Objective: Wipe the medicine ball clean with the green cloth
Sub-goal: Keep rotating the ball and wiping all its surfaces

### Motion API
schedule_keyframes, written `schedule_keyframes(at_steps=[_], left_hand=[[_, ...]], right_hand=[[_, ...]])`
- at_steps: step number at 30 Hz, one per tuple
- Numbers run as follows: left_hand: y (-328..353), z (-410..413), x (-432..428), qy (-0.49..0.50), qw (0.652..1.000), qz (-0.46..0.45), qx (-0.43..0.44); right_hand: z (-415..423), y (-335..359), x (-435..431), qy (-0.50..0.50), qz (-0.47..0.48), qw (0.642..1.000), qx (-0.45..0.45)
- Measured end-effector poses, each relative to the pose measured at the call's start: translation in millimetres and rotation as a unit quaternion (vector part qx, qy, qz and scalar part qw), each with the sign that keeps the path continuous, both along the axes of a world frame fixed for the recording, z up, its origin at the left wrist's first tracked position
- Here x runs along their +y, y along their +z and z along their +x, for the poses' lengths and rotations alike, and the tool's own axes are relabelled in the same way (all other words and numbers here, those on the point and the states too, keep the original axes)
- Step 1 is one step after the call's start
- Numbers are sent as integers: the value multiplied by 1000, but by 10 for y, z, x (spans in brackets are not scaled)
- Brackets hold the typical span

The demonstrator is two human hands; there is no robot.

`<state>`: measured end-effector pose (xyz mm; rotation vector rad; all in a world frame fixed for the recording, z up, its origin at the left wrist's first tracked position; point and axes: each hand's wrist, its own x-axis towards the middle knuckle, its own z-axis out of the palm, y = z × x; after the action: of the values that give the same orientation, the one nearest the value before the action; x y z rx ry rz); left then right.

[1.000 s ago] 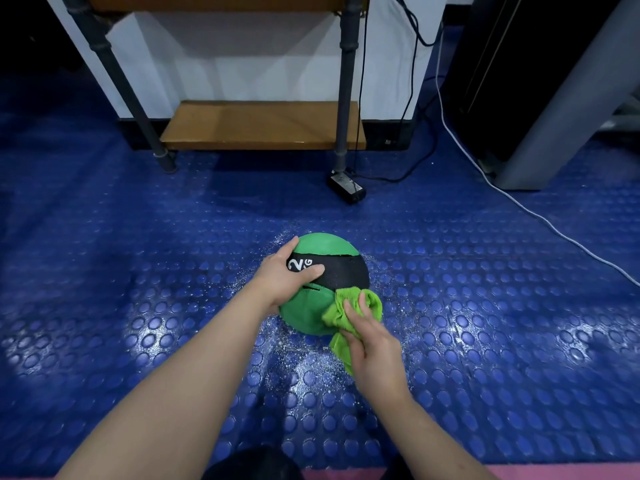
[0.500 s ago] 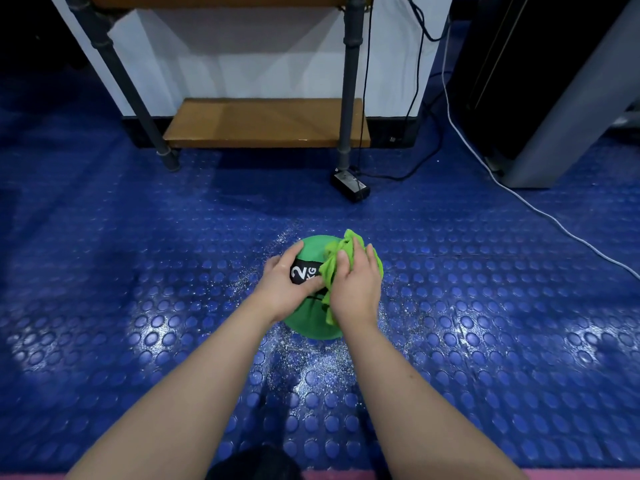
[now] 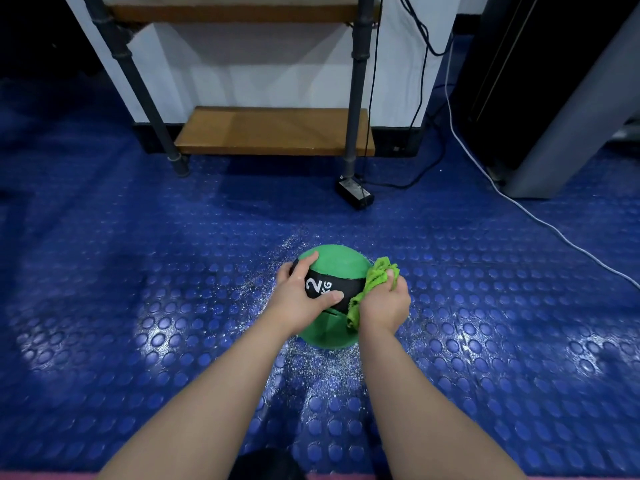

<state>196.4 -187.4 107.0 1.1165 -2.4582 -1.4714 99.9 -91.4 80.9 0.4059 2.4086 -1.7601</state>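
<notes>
Looking straight down at it, the ball (image 3: pixel 332 268) sits on the blue studded floor (image 3: pixel 138 271) dead ahead, sandwiched between both hands. The left hand (image 3: pixel 298 299) is wrapped on the left side, fingers curled over the upper left and thumb laid across the black band (image 3: pixel 346 287) right by the "2 KG" print. So that one's grasping the ball and acting as the brace. The right hand (image 3: pixel 384 306) is clenched round a bunched-up cloth (image 3: pixel 377 277) and pressing it onto the right flank, with a tail of cloth hanging toward the near side.

The bit that matters imo: the cloth is on the right side only, and the bare green on show is the far top cap and the near bottom patch. Being round, the ball has no long axis to speak of. The band is the only landmark, running across from left to right. That makes the right hand the one placed to wipe, either up over the far side or down round the near side, while the left stops the ball rolling. Both hands are touching it, so neither is really nearer.

Pale specks are scattered on the floor all round the ball, so I'd guess rolling it could pick grit back up. The wooden shelf (image 3: pixel 273 129) is well apart at the far side, not a factor.
</notes>
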Motion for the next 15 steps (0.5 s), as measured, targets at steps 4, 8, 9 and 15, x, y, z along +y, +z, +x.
schedule_keyframes(at_steps=[4,8,9,15], left_hand=[[13,3,1,13,1000,7,8],[33,-6,-6,15,1000,13,9],[36,-8,-14,13,1000,14,6],[78,39,-117,-5,999,32,3]], right_hand=[[-47,22,19,20,4,1000,-9],[-98,-9,25,15,-2,1000,-15],[-105,-37,33,14,-2,1000,-18],[-246,-154,147,78,30,996,-41]])
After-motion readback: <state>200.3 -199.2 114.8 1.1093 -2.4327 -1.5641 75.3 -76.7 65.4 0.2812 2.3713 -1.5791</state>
